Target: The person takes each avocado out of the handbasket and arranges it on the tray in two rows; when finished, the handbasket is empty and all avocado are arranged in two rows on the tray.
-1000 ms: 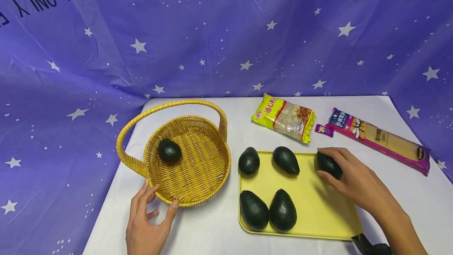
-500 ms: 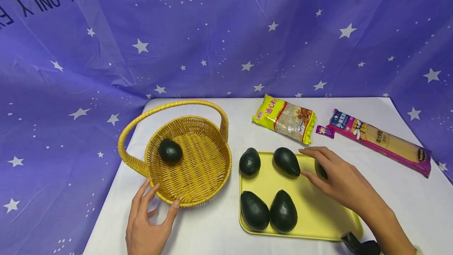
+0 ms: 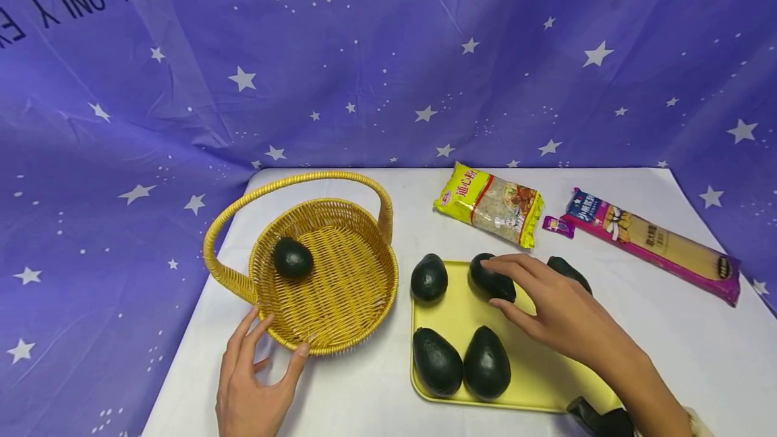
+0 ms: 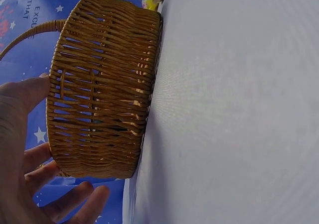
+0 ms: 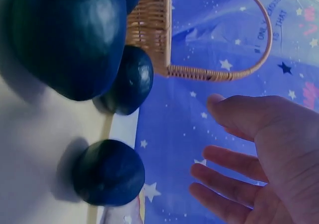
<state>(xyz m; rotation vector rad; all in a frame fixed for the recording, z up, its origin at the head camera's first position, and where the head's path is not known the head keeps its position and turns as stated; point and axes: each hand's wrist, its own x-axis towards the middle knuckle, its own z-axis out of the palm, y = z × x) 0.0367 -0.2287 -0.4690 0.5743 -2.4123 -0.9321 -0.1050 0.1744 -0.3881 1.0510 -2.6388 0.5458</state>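
My left hand (image 3: 255,376) spreads its thumb and fingers against the near-left rim of a yellow wicker basket (image 3: 330,346). In the left wrist view its thumb and some fingertips touch the basket's rim. One dark green avocado (image 3: 293,258) lies inside, towards the left. My right hand (image 3: 555,305) hovers over the yellow tray (image 3: 534,383), fingers apart and holding nothing. Its fingertips are just over the back-middle avocado (image 3: 485,278), partly covering it. Another avocado (image 3: 567,272) at the back right is half hidden behind this hand. In the right wrist view the right hand (image 5: 279,149) is apart from the avocados.
Further avocados lie on the tray: one at the back left (image 3: 429,278), two at the front (image 3: 438,363). Behind the tray are a yellow food packet (image 3: 490,204), a small purple sachet (image 3: 558,226) and a long pink noodle packet (image 3: 655,241). Star-patterned purple cloth (image 3: 364,86) hangs behind.
My right hand has let go of the back-right avocado, leaving it on the tray, and moved left to the back-middle avocado. My left hand has stayed at the basket.
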